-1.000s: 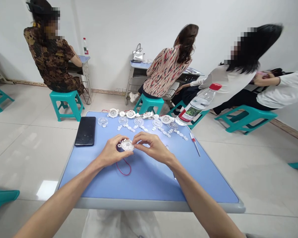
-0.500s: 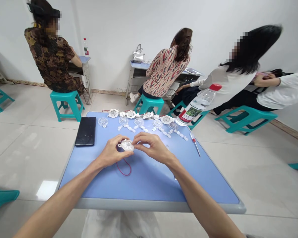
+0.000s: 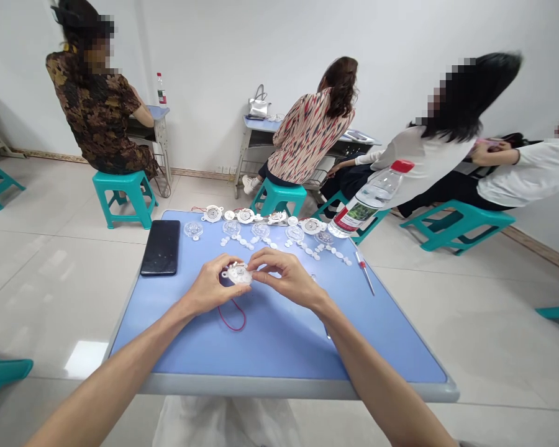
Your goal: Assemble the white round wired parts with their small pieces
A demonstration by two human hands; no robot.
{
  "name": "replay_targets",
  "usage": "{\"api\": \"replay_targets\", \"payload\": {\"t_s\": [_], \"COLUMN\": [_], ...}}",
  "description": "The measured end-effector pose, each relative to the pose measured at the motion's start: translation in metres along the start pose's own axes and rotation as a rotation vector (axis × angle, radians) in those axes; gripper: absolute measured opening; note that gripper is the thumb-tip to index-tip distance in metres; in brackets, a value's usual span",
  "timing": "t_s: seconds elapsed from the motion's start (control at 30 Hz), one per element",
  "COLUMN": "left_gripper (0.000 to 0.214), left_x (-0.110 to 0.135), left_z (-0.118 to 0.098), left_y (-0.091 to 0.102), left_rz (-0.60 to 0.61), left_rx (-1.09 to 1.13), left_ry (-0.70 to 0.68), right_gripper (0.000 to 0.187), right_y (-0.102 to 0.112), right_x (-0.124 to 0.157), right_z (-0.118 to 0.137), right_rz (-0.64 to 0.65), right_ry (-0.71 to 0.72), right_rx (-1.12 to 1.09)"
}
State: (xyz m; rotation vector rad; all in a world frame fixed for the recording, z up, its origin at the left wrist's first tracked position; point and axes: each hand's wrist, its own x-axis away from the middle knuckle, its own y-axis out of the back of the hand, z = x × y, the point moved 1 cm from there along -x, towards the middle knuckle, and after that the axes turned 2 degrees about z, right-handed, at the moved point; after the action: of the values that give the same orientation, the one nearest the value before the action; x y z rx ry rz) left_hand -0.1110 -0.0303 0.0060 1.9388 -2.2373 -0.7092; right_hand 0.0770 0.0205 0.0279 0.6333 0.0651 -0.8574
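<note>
My left hand (image 3: 214, 284) is closed around a small white round plastic gear housing (image 3: 238, 274) with a loop tab on its left side. My right hand (image 3: 284, 276) pinches at the right edge of this housing, thumb and forefinger together; any tiny part between those fingertips is hidden. Both hands are just above the blue tabletop (image 3: 279, 354). Below my left hand a red cord loop (image 3: 233, 329) lies on the table. Farther back are clear round covers (image 3: 261, 230), small white discs (image 3: 340, 253) and several white housings (image 3: 245, 215) in a row.
A black phone (image 3: 160, 248) lies at the table's left. At the back right corner stands a water bottle (image 3: 361, 208), tilted in view. A screwdriver (image 3: 365, 273) lies along the right edge. Beyond, several people sit on green stools (image 3: 123, 192) by the wall.
My hands and the housing stay almost in place, with only slight finger movement. The view has shifted very slightly.
</note>
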Motion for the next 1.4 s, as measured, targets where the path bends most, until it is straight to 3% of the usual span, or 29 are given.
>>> {"api": "replay_targets", "payload": {"t_s": [0.83,1.07,1.27,1.4], "left_gripper": [0.038,0.039,0.042,0.04], "left_x": [0.0,0.001,0.001,0.002], "left_z": [0.004,0.006,0.007,0.006], "left_y": [0.001,0.0,-0.001,-0.002], "left_rz": [-0.025,-0.033,-0.046,-0.045], "left_rx": [0.008,0.039,0.037,0.052], "left_ry": [0.017,0.047,0.06,0.098], "right_gripper": [0.011,0.012,0.014,0.015], "right_y": [-0.005,0.004,0.017,0.003], "right_x": [-0.003,-0.012,-0.039,-0.076], "right_z": [-0.007,0.002,0.019,0.02], "right_rz": [0.011,0.11,0.136,0.109], "right_ry": [0.018,0.006,0.057,0.091], "right_rx": [-0.016,0.057,0.249,0.312]}}
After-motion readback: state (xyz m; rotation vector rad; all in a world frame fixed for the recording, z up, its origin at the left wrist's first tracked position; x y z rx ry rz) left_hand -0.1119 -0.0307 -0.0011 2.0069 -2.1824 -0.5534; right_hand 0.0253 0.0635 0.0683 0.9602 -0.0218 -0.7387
